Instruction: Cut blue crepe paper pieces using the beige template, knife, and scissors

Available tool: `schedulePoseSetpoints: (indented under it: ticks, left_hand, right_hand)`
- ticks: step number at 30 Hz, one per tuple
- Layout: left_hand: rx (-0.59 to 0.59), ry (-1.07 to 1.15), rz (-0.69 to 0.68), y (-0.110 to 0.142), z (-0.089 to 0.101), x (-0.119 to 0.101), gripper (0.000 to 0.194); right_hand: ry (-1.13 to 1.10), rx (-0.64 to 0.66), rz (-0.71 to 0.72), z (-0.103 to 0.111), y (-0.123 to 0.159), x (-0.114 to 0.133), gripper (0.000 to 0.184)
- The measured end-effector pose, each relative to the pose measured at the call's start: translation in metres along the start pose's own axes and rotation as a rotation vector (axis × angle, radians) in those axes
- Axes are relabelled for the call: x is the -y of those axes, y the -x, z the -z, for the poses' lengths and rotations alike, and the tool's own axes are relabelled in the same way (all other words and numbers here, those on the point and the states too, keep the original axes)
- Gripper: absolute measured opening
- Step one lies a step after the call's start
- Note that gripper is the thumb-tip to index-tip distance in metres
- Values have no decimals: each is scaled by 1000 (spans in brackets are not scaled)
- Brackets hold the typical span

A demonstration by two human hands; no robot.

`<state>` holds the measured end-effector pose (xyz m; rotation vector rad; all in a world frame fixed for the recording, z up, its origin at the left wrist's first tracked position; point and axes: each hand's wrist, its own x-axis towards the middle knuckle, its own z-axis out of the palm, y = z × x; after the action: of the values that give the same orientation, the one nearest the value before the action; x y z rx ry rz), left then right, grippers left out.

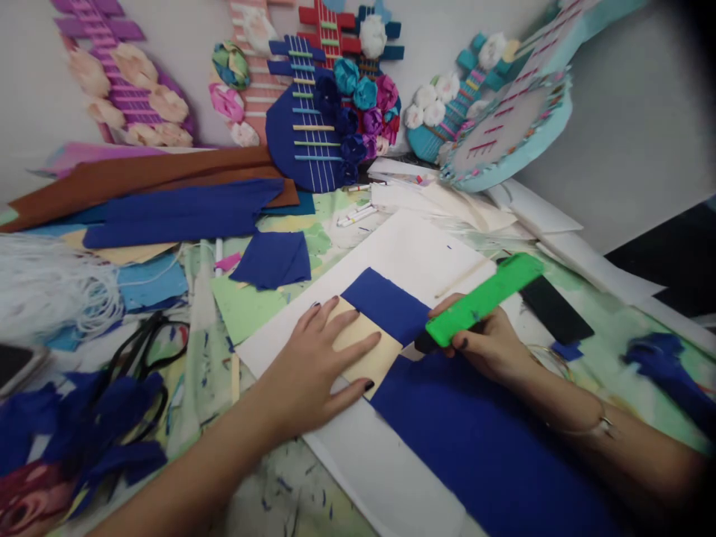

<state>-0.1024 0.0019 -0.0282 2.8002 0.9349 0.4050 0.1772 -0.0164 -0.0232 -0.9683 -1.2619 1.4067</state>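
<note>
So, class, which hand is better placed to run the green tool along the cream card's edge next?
Probably the right hand: it holds the green tool near the cream card, while the left hand rests spread on that card.

Before us, a large sheet (408, 246) lies on the table (291, 492), bearing a card (383, 365) between smaller paper (391, 302) and larger paper (481, 440). From that sheet, scissors (130, 343) lie at nine o'clock, with a cord heap (50, 283) beyond them; long strips (184, 212) at ten; a guitar shape (285, 134) at eleven; a block (559, 309) at three.
</note>
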Motion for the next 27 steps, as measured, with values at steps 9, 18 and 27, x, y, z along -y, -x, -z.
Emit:
schedulePoseSetpoints:
  ticks: [9,18,27]
  left_hand:
    - [-37,-37,-67,-2,-3,4,47]
    - [-64,-85,-76,-3,-2,3,48]
    - [-85,-61,-91,-3,-4,5,46]
  right_hand:
    - [70,3,19,-8,-6,-6,40]
    - [184,-51,67,-39,-11,24,33]
    - [68,38,24,-57,-10,-9,33]
